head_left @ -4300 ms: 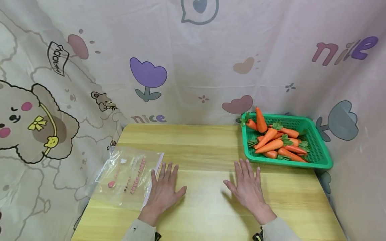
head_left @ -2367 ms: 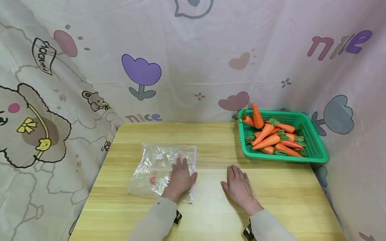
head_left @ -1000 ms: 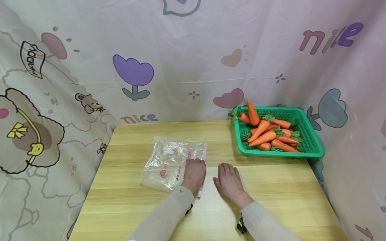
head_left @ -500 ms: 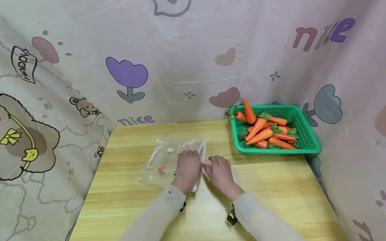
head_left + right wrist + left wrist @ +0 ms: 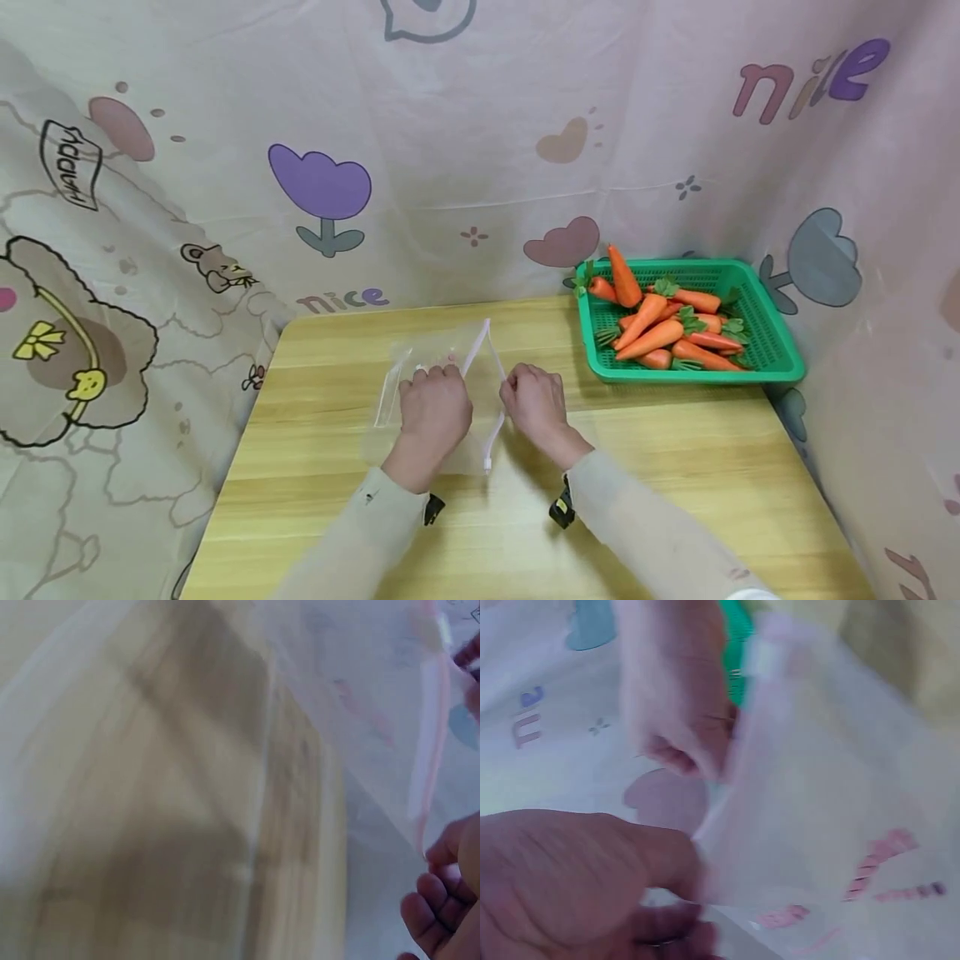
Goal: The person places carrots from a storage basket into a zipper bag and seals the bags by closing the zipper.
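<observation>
Head view: both hands are working at a clear plastic bag (image 5: 465, 450) over the middle of the bench (image 5: 510, 550). The left hand (image 5: 435, 408), knuckles up and fingers curled, is gripping one side near the mouth; the right hand (image 5: 536, 404) is pinching the facing lip by its edge. Between them the lilac closure strip (image 5: 476, 346) is bowing apart into a narrow, diamond-like gap, the slider (image 5: 487, 464) sitting at the end nearer the person.

The step appears to be one of spreading the mouth. Good practice would be keeping each hold close to the strip, one lip per hand, and pulling evenly in opposite directions; tugging hard on one side could be creasing or stretching the film.

Materials: the film is showing as thin, limp and translucent, with pink printing (image 5: 881, 862) in the left wrist view, where motion is blurring the detail; the strip is looking stiffer than the film. To the right, a perforated green basket (image 5: 697, 377), apparently of rigid plastic, is holding smooth, tapering carrots (image 5: 651, 340) with leafy tops. The bench is displaying pale wood grain; behind it, a printed cloth (image 5: 450, 125) is hanging in soft folds.
</observation>
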Available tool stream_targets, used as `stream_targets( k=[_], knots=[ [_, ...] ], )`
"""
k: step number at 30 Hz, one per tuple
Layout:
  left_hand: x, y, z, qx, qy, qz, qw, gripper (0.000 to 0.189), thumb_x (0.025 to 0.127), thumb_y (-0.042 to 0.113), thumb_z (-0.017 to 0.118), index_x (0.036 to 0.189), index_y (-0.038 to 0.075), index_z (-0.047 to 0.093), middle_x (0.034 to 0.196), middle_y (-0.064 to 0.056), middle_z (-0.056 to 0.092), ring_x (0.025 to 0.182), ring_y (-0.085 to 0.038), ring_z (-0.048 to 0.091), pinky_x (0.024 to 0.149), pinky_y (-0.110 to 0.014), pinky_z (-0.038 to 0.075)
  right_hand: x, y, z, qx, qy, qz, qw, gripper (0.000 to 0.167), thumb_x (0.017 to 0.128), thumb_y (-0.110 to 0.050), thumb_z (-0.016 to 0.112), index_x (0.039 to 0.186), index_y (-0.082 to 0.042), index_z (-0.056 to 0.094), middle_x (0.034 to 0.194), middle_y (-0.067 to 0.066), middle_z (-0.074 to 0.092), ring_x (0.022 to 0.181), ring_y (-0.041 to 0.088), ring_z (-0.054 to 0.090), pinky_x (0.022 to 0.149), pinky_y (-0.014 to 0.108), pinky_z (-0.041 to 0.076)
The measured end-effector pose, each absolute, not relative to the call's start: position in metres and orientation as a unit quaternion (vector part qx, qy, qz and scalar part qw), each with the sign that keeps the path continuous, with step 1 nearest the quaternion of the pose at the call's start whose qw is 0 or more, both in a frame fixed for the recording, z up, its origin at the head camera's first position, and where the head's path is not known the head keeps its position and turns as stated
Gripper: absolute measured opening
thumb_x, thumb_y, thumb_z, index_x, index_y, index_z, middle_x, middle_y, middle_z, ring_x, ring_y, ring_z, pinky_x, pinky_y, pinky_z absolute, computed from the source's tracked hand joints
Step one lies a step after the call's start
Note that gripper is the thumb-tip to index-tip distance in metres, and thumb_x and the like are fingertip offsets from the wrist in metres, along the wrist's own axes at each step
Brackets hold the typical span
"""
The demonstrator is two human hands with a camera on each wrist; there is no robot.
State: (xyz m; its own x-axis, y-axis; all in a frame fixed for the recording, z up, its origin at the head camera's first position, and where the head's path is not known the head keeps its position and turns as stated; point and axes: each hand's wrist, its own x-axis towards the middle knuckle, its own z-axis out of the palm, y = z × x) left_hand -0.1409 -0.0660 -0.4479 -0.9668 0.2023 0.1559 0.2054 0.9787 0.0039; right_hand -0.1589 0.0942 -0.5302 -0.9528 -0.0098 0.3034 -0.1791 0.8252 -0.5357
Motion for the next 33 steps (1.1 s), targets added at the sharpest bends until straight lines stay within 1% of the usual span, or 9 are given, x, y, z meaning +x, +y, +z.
stream_targets(
  k=[4, 6, 10, 15, 20, 23, 27, 30, 33],
  knots=[
    [-0.140, -0.065, -0.438, -0.097, -0.995, 0.022, 0.018, 0.029, 0.098, 0.016, 0.063, 0.118, -0.004, 0.069, 0.100, -0.018, 0.072, 0.095, -0.039, 0.067, 0.083, -0.057, 0.052, -0.161, 0.091, -0.522, 0.096, -0.947, 0.278, 0.127, 0.018, 0.089, -0.013, 0.069, 0.073, -0.016, 0.061, 0.071, -0.003, 0.064, 0.070, 0.019, 0.064, 0.077, 0.045, 0.049],
    [-0.144, -0.061, -0.440, -0.104, -0.994, 0.037, 0.013, 0.025, 0.097, 0.016, 0.065, 0.114, -0.002, 0.071, 0.099, -0.016, 0.071, 0.096, -0.037, 0.066, 0.084, -0.055, 0.052, -0.160, 0.090, -0.519, 0.116, -0.950, 0.267, 0.118, 0.020, 0.085, -0.011, 0.069, 0.070, -0.018, 0.057, 0.068, -0.005, 0.059, 0.068, 0.017, 0.061, 0.076, 0.044, 0.049],
    [-0.152, -0.060, -0.446, -0.118, -0.991, 0.046, 0.037, 0.011, 0.094, 0.014, 0.068, 0.097, 0.003, 0.068, 0.089, -0.011, 0.066, 0.089, -0.031, 0.063, 0.079, -0.048, 0.051, -0.160, 0.090, -0.515, 0.141, -0.952, 0.252, 0.098, 0.023, 0.081, -0.009, 0.068, 0.068, -0.020, 0.053, 0.065, -0.008, 0.053, 0.063, 0.014, 0.056, 0.075, 0.045, 0.048],
    [-0.156, -0.070, -0.444, -0.121, -0.991, 0.036, 0.047, 0.013, 0.095, 0.014, 0.067, 0.098, 0.002, 0.068, 0.087, -0.011, 0.065, 0.087, -0.030, 0.061, 0.081, -0.047, 0.052, -0.166, 0.104, -0.514, 0.126, -0.962, 0.234, 0.059, 0.019, 0.087, -0.016, 0.068, 0.072, -0.018, 0.058, 0.068, -0.007, 0.058, 0.066, 0.015, 0.059, 0.079, 0.046, 0.047],
    [-0.145, -0.079, -0.430, -0.104, -0.991, 0.074, -0.031, 0.017, 0.096, 0.017, 0.068, 0.093, 0.000, 0.067, 0.084, -0.012, 0.063, 0.086, -0.031, 0.061, 0.087, -0.050, 0.053, -0.172, 0.120, -0.512, 0.075, -0.972, 0.219, 0.032, 0.017, 0.090, -0.018, 0.072, 0.077, -0.015, 0.062, 0.072, -0.003, 0.064, 0.073, 0.020, 0.063, 0.086, 0.050, 0.046],
    [-0.138, -0.075, -0.423, -0.121, -0.987, 0.088, -0.064, 0.018, 0.095, 0.018, 0.069, 0.089, 0.001, 0.067, 0.083, -0.011, 0.062, 0.087, -0.030, 0.061, 0.087, -0.051, 0.053, -0.173, 0.122, -0.509, 0.092, -0.970, 0.225, 0.029, 0.016, 0.090, -0.018, 0.072, 0.077, -0.016, 0.062, 0.072, -0.004, 0.062, 0.071, 0.019, 0.061, 0.085, 0.050, 0.047],
    [-0.137, -0.065, -0.427, -0.154, -0.986, 0.069, -0.006, 0.017, 0.095, 0.019, 0.070, 0.090, 0.004, 0.066, 0.083, -0.009, 0.062, 0.083, -0.027, 0.058, 0.076, -0.043, 0.052, -0.169, 0.116, -0.507, 0.153, -0.960, 0.234, 0.038, 0.018, 0.086, -0.016, 0.070, 0.072, -0.018, 0.059, 0.068, -0.006, 0.057, 0.065, 0.014, 0.055, 0.077, 0.045, 0.045],
    [-0.141, -0.061, -0.438, -0.179, -0.979, 0.060, 0.073, 0.017, 0.093, 0.021, 0.072, 0.087, 0.006, 0.065, 0.080, -0.007, 0.061, 0.076, -0.024, 0.056, 0.066, -0.037, 0.050, -0.167, 0.110, -0.508, 0.185, -0.953, 0.234, 0.047, 0.019, 0.083, -0.014, 0.070, 0.070, -0.019, 0.057, 0.066, -0.007, 0.055, 0.063, 0.012, 0.052, 0.072, 0.041, 0.042],
    [-0.145, -0.063, -0.452, -0.207, -0.965, 0.048, 0.154, 0.020, 0.086, 0.020, 0.075, 0.081, 0.007, 0.062, 0.073, -0.005, 0.058, 0.068, -0.022, 0.052, 0.057, -0.033, 0.044, -0.166, 0.108, -0.509, 0.189, -0.953, 0.230, 0.049, 0.019, 0.082, -0.014, 0.070, 0.070, -0.020, 0.056, 0.066, -0.008, 0.054, 0.063, 0.011, 0.051, 0.071, 0.039, 0.039]
  ],
)
